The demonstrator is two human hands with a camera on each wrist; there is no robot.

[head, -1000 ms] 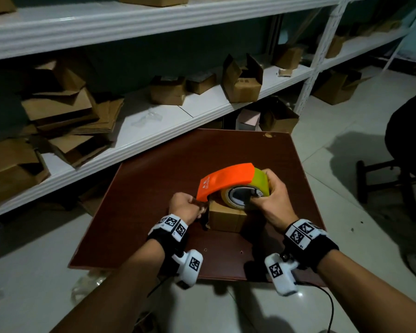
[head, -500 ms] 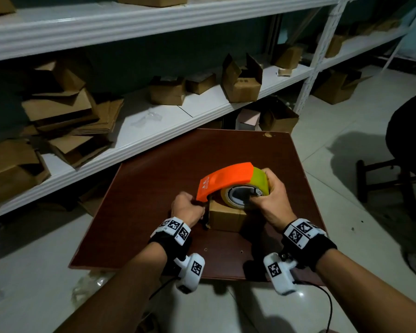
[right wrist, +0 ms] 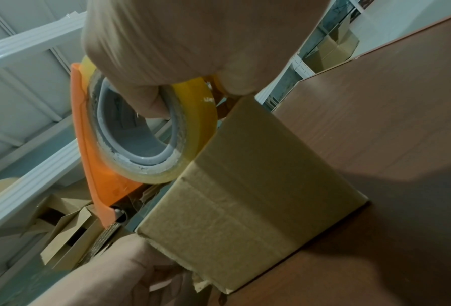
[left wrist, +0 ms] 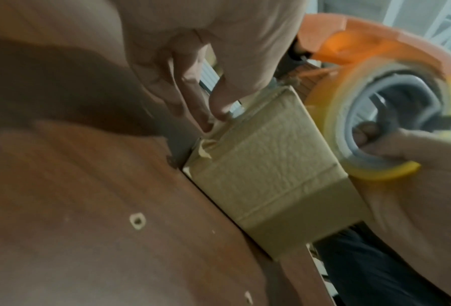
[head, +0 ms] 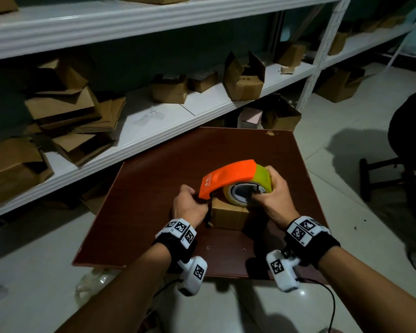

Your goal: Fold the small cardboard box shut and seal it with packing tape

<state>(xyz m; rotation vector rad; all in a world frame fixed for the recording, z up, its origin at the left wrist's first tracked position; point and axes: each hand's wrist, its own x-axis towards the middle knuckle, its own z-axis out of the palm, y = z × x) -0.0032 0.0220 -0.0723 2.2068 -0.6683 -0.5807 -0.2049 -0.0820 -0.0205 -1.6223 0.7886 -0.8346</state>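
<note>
A small brown cardboard box (head: 228, 216) stands with its flaps shut on the dark red-brown table (head: 154, 188). An orange tape dispenser (head: 228, 177) with a yellowish tape roll (right wrist: 153, 132) rests on the box's top. My right hand (head: 274, 195) grips the dispenser, thumb inside the roll's core. My left hand (head: 190, 207) sits at the box's left side under the dispenser's nose. Its curled fingertips (left wrist: 219, 97) pinch the crumpled tape end against the box (left wrist: 268, 171) near its upper edge. The box top is hidden by the roll.
White shelving (head: 154, 131) behind the table holds several cardboard boxes, open and flattened. More boxes (head: 279, 116) sit on the floor past the table's far edge. A dark stool (head: 394, 179) and a person's dark shape stand at the right.
The left hand has edged slightly closer to the box's side. The dispenser and the right hand stay in nearly the same place on the box.
</note>
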